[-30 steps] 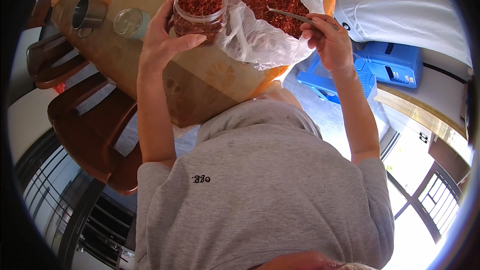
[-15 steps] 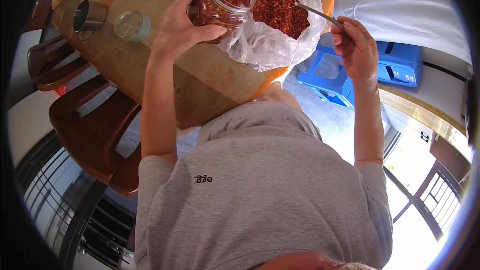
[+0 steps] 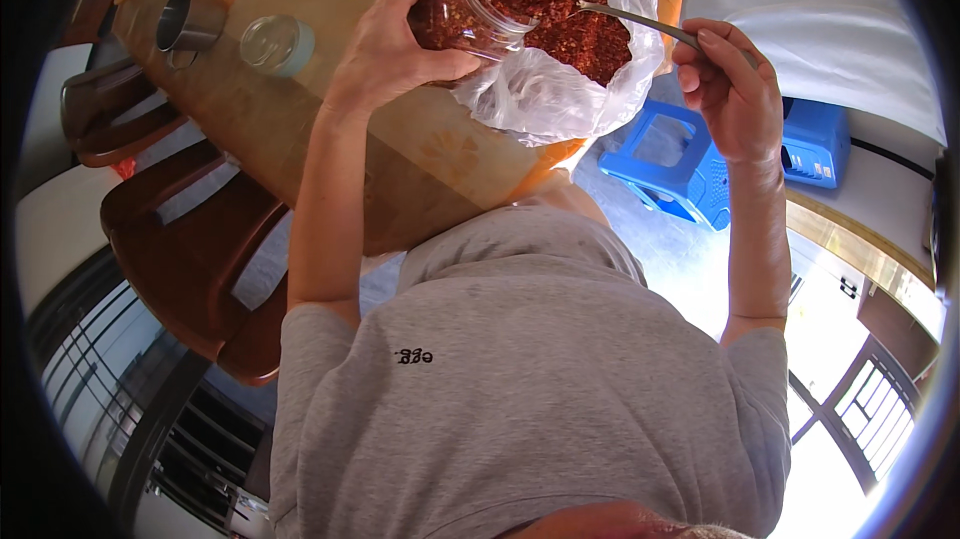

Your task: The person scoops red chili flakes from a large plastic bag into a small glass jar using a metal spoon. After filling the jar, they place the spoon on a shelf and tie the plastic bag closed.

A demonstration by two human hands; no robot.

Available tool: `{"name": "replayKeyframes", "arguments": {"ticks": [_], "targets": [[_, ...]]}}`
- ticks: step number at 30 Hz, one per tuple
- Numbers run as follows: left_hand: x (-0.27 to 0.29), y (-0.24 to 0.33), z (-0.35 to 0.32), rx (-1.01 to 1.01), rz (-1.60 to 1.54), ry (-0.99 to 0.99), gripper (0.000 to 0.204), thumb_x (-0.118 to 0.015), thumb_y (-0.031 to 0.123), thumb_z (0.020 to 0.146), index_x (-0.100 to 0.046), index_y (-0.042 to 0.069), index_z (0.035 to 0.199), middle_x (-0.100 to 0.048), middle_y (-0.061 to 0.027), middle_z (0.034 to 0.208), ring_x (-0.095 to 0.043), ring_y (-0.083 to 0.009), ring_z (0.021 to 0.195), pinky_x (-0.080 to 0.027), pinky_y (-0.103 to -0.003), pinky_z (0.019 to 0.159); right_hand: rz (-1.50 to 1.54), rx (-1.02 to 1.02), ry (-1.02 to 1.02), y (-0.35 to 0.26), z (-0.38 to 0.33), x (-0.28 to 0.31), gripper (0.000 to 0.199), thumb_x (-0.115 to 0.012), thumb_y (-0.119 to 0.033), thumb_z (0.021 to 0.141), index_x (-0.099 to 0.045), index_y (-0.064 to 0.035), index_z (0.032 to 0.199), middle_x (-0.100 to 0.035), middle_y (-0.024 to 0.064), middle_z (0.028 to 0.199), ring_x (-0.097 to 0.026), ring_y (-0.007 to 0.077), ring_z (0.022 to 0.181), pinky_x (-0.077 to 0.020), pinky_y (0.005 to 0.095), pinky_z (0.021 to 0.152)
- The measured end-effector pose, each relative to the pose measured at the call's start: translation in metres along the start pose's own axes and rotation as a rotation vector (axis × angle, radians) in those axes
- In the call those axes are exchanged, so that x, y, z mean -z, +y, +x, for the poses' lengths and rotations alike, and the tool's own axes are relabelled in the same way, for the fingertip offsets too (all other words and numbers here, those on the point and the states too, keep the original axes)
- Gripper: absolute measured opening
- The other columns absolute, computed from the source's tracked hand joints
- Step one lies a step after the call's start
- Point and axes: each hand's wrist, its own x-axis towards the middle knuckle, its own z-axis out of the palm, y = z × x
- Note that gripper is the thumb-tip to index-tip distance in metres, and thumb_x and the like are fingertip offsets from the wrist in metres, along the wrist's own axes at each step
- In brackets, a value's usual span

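My left hand (image 3: 400,49) is wrapped round a clear jar (image 3: 462,24) partly filled with red chili flakes. The jar is tilted, its open mouth facing right over a white plastic bag (image 3: 520,99). Inside the opened bag lies a heap of dark red chili flakes (image 3: 590,44). With closed fingers my right hand (image 3: 732,84) grips the handle of a metal spoon (image 3: 645,21). The spoon reaches left over the bag, and its tip is at the flakes near the jar's mouth. How much the spoon carries is too small to tell.
On the patterned orange tablecloth (image 3: 420,154) stand a metal mug (image 3: 192,21) and a round clear jar or lid with a pale rim (image 3: 276,45). Brown chairs (image 3: 190,249) line the table's left side. A blue plastic stool (image 3: 670,164) is on the floor at the right, near white cloth (image 3: 820,29).
The jar has tipped further, its mouth turning down toward the bag. The spoon's tip has shifted left toward the jar, while my right hand sits slightly further right in the picture.
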Motion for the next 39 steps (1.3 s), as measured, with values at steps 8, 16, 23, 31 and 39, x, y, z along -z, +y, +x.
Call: {"name": "replayKeyframes", "arguments": {"ticks": [8, 16, 23, 31, 39], "targets": [[0.006, -0.015, -0.022, -0.108, -0.041, 0.054, 0.077, -0.080, 0.017, 0.053, -0.049, 0.002, 0.122, -0.055, -0.0086, 0.113, -0.055, -0.0208, 0.102, -0.043, -0.033, 0.090, -0.033, -0.050, -0.165, 0.003, 0.018, -0.035, 0.021, -0.050, -0.009, 0.089, -0.055, 0.0053, 0.103, -0.066, 0.0130, 0.080, -0.064, 0.0155, 0.061, -0.0486, 0.0233, 0.050], [0.012, -0.056, -0.067, -0.042, -0.080, 0.183, 0.080, -0.083, 0.017, 0.054, -0.047, 0.003, 0.124, -0.055, -0.0078, 0.115, -0.052, -0.0211, 0.108, -0.040, -0.033, 0.096, -0.075, -0.107, -0.307, 0.026, 0.026, -0.078, 0.019, -0.053, -0.013, 0.090, -0.057, 0.0027, 0.101, -0.066, 0.0116, 0.079, -0.064, 0.0143, 0.061, -0.0486, 0.0232, 0.049], [0.006, -0.082, -0.094, 0.071, -0.188, 0.219, 0.089, -0.083, 0.014, 0.054, -0.041, 0.005, 0.131, -0.052, -0.0094, 0.123, -0.048, -0.0216, 0.117, -0.036, -0.033, 0.101, -0.109, -0.169, -0.366, 0.055, 0.026, -0.098, 0.018, -0.053, -0.013, 0.091, -0.058, 0.0025, 0.099, -0.065, 0.0116, 0.079, -0.064, 0.0142, 0.061, -0.0486, 0.0232, 0.049], [0.054, -0.053, -0.101, -0.075, 0.080, 0.203, 0.066, -0.077, 0.010, 0.061, -0.054, 0.011, 0.123, -0.048, -0.0099, 0.131, -0.042, -0.0224, 0.124, -0.032, -0.034, 0.104, -0.164, -0.149, -0.378, 0.052, 0.022, -0.108, 0.019, -0.053, -0.013, 0.091, -0.057, 0.0033, 0.099, -0.065, 0.0123, 0.079, -0.064, 0.0147, 0.062, -0.0488, 0.0230, 0.050], [0.052, -0.017, -0.079, -0.260, 0.602, 0.217, 0.016, -0.070, 0.007, 0.072, -0.070, 0.009, 0.088, -0.053, -0.0074, 0.125, -0.044, -0.0248, 0.122, -0.036, -0.036, 0.099, -0.179, -0.130, -0.392, 0.049, 0.021, -0.110, 0.019, -0.052, -0.013, 0.091, -0.057, 0.0033, 0.099, -0.065, 0.0122, 0.079, -0.064, 0.0143, 0.062, -0.0494, 0.0224, 0.050]]}}
